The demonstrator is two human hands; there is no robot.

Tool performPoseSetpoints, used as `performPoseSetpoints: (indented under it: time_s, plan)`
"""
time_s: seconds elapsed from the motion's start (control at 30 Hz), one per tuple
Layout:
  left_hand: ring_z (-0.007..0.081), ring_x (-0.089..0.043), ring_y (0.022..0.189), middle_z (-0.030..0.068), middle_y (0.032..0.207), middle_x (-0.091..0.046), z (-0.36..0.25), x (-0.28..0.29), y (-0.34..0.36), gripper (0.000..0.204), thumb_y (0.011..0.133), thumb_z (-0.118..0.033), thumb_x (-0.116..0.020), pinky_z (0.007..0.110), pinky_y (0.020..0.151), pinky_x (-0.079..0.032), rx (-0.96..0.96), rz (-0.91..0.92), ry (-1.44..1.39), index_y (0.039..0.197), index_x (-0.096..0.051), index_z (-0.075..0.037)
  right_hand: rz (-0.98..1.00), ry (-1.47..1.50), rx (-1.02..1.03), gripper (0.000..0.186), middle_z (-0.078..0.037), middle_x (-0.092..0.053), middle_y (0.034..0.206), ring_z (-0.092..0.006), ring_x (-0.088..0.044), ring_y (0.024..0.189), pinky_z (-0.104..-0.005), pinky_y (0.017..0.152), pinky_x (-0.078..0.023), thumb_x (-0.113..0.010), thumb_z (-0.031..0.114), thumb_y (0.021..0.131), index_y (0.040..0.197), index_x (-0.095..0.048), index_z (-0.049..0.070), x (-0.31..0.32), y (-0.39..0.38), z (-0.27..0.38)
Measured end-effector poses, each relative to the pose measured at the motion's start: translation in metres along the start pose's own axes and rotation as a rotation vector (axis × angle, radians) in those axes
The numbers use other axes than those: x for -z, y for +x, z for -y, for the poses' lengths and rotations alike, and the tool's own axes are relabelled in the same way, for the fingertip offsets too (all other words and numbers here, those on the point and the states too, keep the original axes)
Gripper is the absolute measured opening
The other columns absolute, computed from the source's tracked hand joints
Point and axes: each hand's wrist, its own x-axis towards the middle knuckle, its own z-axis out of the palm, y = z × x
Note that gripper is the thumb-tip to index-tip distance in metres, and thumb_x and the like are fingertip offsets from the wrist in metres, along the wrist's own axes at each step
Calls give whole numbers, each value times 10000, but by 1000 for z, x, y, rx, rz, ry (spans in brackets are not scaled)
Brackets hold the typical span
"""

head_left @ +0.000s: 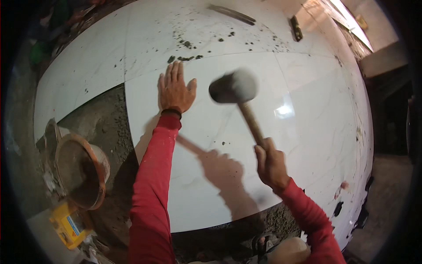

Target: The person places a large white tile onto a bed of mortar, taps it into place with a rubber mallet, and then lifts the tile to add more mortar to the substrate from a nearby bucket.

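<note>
My left hand (176, 90) lies flat on a large white marbled floor tile (193, 193), fingers stretched toward the tile's far edge. In my right hand (271, 163) is a rubber mallet (251, 121), gripped around its wooden handle. The mallet's dark head, pale at one end, hangs above the tile to the right of my left hand and is slightly blurred. My arm and the mallet cast a shadow across the tile. Dark mortar crumbs (187, 44) are scattered on the tiles just beyond my left fingertips.
An orange-rimmed bucket (102, 176) sits on bare mortar (103, 114) to the left, with a yellow container (66, 224) nearby. At the far side lie a long flat bar (233, 14) and a small dark level-like tool (296, 29). Wet mortar (279, 218) borders the tile's near edge.
</note>
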Motion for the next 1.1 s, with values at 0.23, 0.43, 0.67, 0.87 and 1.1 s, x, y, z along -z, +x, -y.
performPoseSetpoints:
  time_s: [0.23,0.43,0.67,0.87,1.1]
  plan:
    - [286,-362,1406,157,1498,-416,37,7,-6,687,920,-432,-558,447,1160,-265,-144,-6,-191,1451,-394,-26,-37,-20,81,233,-181,-561,602,-403,-571,530,-405,496,-450,-495,237,1010,983,-483,6,-8,-4,10]
    - [271,-297,1444,124,1544,-358,50,4,-13,717,935,-465,-506,476,1187,-211,-15,-36,-71,1478,-354,-22,119,-303,119,296,-166,-542,577,-379,-562,499,-390,468,-412,-507,271,1005,912,-485,-9,-19,-20,-1]
    - [274,-309,1435,135,1538,-362,49,4,-13,716,917,-464,-533,480,1178,-215,-20,-39,-151,1456,-380,-17,-130,243,168,336,-111,-488,557,-249,-497,459,-343,444,-367,-498,314,1014,924,-492,-9,-31,-27,-9]
    - [260,-297,1441,119,1539,-366,48,4,-14,726,918,-482,-517,480,1185,-203,21,-30,-167,1470,-370,-34,-366,484,203,386,-12,-421,561,-135,-396,453,-267,442,-330,-396,359,1048,1024,-509,-9,-36,-40,-25]
    - [261,-258,1457,104,1559,-331,45,-2,-10,754,921,-527,-506,485,1198,-180,40,9,-74,1485,-351,-51,-294,323,-23,138,-227,-589,654,-406,-612,577,-440,526,-455,-470,127,971,1004,-517,2,-23,-71,-37]
